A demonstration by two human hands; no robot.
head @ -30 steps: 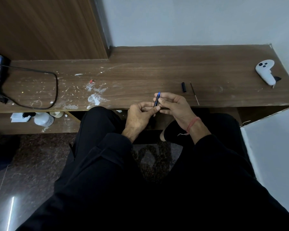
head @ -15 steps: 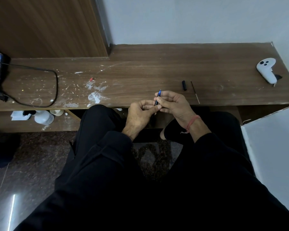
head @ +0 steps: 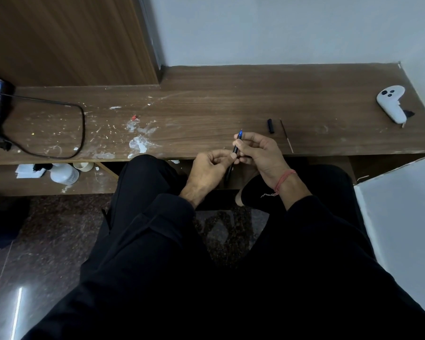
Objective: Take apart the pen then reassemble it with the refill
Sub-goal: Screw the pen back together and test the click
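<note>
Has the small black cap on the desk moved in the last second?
No. The black cap lies just left of the thin refill, the same as before; only the head camera shifted slightly.

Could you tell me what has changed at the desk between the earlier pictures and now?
Very little. Both hands keep their grip on the pen: the right hand pinches its upper part below the blue tip, the left hand holds the lower end. The hands barely shifted; nothing was taken up or let go. The black cap, the thin refill and the white controller lie unmoved on the desk.
</note>
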